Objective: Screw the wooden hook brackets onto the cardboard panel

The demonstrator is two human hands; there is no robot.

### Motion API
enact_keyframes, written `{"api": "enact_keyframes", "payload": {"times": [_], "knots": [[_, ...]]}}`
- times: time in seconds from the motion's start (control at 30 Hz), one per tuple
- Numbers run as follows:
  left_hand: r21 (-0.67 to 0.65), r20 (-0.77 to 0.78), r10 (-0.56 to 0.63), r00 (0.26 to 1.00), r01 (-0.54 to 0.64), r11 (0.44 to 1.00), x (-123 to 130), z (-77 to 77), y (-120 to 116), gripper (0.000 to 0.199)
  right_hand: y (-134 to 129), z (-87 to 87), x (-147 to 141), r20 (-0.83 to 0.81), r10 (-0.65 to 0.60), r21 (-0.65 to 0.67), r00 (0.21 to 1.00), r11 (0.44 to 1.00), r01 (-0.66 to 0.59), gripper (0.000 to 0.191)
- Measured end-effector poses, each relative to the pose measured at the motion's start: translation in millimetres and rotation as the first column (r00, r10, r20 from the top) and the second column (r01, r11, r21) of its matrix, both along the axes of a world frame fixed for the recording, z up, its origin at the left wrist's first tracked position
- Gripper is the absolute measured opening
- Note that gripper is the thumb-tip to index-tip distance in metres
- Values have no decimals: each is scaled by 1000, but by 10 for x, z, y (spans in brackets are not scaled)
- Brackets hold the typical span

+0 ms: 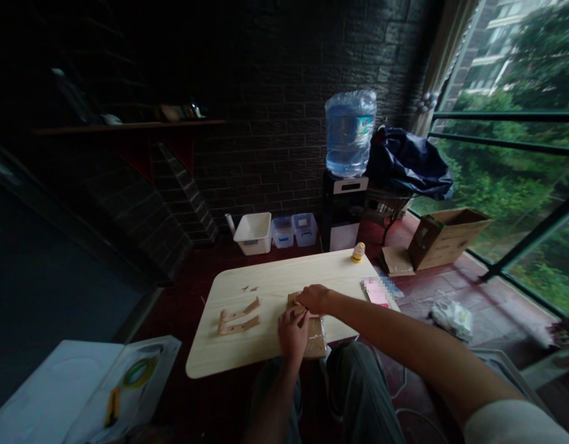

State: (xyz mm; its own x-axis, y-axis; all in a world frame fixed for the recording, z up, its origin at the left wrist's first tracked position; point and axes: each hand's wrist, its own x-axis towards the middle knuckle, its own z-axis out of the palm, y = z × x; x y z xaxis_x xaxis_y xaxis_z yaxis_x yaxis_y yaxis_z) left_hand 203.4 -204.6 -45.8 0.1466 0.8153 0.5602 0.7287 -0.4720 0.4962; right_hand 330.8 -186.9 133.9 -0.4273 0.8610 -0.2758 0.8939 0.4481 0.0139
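A brown cardboard package (315, 345) with shiny clear plastic or tape on it lies at the table's near edge. My left hand (292, 336) is at its left side, fingers bent and closed on its upper part. Across the top comes my right hand (315, 298), curled over the far end of the same package. The two hands nearly meet, and they cover whatever lies between the fingertips. To their left rests a light wooden frame piece (226, 322) with two arms pointing right. Several small dark pieces (249, 288), too small to name, lie behind it.
The pale table (266, 277) has a yellow-capped small bottle (358, 253) at its far right corner and a pink sheet (375, 292) at the right edge. Beyond stand plastic bins (253, 234), a water dispenser (344, 209) and a cardboard box (444, 240). An open white case (81, 382) sits lower left.
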Motion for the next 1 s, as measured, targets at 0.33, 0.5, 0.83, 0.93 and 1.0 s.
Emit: {"api": "enact_keyframes", "payload": {"times": [0.33,0.5,0.83,0.93,1.0], "knots": [[-10,-6,-10,1000,10,1000,6,-44,46,18,3,-136,115,43,51,-2,998,999,-51,27],[-29,-4,1,1000,-1,1000,-5,-32,41,16,151,-168,-19,61,-14,-16,998,1000,15,23],[5,-18,-2,1000,2,1000,-43,-20,45,15,129,-132,-139,0,-134,-25,991,991,134,25],[21,-23,-12,1000,12,1000,-52,2,43,15,89,-89,-105,-28,-80,-18,996,997,79,35],[33,-20,-15,1000,16,999,-52,22,36,16,83,-54,-80,-26,-37,-22,999,999,36,32]]}}
